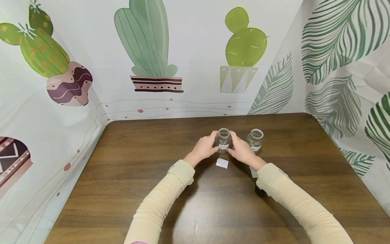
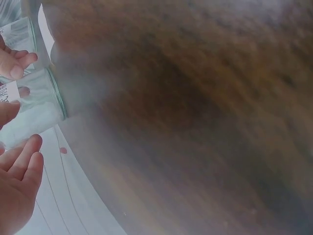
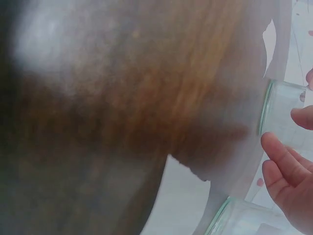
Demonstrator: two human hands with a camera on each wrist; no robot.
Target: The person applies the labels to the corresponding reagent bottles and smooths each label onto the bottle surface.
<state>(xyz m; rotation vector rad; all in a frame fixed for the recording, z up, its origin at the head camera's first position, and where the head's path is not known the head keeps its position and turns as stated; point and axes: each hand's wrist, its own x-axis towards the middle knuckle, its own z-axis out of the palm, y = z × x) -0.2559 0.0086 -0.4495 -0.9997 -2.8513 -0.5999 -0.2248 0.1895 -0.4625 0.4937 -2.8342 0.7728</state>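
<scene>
A clear glass jar [image 1: 223,135] with a white label [image 1: 223,146] stands upright on the table between two hands. My left hand [image 1: 204,148] holds its left side, thumb toward the front. From the right, my right hand [image 1: 243,151] holds the same jar, its thumb also near the label. The left wrist view shows the jar [image 2: 41,100] between thumb and fingers. Only part of the jar [image 3: 283,105] shows in the right wrist view, beside the right thumb and fingertips. A second labelled glass jar [image 1: 256,135] stands just right of the right hand, which partly covers it.
A small white paper piece [image 1: 222,163] lies in front of the held jar. Another white piece [image 1: 253,172] is partly under the right forearm, near a small black object [image 1: 260,191], also partly hidden. A patterned cloth [image 1: 198,51] hangs behind the brown wooden table [image 1: 137,142].
</scene>
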